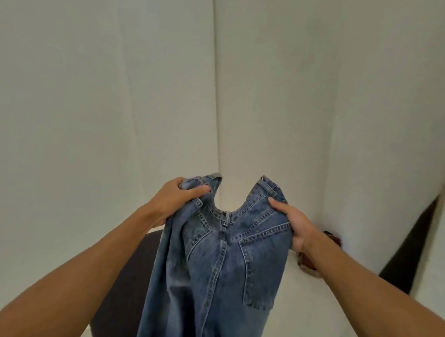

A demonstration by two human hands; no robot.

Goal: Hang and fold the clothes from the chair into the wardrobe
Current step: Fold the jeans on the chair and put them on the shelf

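A pair of blue jeans hangs in front of me, back side toward me with a back pocket showing, legs dropping out of view at the bottom. My left hand grips the left end of the waistband, which is bunched. My right hand holds the right side of the waistband by the hip. Behind the jeans, at lower left, sits the dark seat of the chair, partly hidden by the denim. The wardrobe is not in view.
White walls meet in a corner straight ahead. A reddish-brown object lies on the pale floor by the right wall, partly behind my right wrist. A dark gap opens at the far right next to a white panel.
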